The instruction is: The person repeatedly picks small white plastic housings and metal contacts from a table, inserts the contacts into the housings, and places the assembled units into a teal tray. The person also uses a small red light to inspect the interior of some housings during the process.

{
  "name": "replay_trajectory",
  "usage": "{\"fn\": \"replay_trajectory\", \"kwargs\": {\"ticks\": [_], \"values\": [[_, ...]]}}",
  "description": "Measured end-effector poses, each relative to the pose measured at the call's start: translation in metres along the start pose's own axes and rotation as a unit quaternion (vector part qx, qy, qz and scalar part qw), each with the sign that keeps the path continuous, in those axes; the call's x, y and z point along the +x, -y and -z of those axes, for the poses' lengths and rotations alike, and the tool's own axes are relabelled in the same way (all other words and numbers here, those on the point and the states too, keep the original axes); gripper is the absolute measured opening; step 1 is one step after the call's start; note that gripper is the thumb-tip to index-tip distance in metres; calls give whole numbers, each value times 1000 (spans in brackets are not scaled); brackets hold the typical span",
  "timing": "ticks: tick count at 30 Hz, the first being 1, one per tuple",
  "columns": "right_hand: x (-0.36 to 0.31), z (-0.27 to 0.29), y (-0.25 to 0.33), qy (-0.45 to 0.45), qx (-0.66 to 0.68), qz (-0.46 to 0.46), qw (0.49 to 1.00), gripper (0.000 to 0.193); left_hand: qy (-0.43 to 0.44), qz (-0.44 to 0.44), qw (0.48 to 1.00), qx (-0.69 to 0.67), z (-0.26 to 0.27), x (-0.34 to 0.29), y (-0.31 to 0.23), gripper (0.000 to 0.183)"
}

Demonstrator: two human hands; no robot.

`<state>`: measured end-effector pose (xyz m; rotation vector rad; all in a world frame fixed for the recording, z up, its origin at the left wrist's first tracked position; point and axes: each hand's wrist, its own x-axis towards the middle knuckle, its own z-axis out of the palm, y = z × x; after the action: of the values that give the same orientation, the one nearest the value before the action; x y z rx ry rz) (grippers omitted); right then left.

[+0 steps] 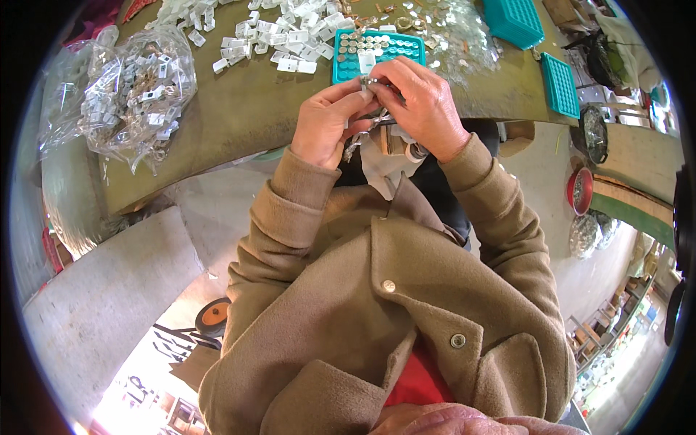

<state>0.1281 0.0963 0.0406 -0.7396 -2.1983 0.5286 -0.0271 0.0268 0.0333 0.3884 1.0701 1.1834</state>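
1. The bench [239, 123], olive-green and wide, carried everything; the teal tray [355, 65] sat near its front edge and served as the landmark here.
2. A clear plastic bag [138, 90] stuffed with small white and metal parts lay well to the left of the teal tray.
3. A loose heap of white clips [279, 43] spread just left of and behind the tray; two more teal trays [513, 20] lay well to its right.
4. The left hand [326, 123] and right hand [424, 105] met just in front of the tray, fingers of both pinched together on a small metal piece [371, 83].
5. The step in hand looked like assembling or fitting that piece; the next move probably called for a steady pinch and careful placing into an open tray cell, several already being filled.
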Motion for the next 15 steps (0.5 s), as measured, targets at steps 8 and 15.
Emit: {"fn": "replay_trajectory", "kwargs": {"ticks": [8,15], "values": [[-11,-5,-2,-41,-7,34,999,7,-23,-16,1000,-10,2,-1,7,33],[-15,-5,-6,-19,-2,20,1000,7,-58,-36,998,-9,-4,-3,15,33]]}}
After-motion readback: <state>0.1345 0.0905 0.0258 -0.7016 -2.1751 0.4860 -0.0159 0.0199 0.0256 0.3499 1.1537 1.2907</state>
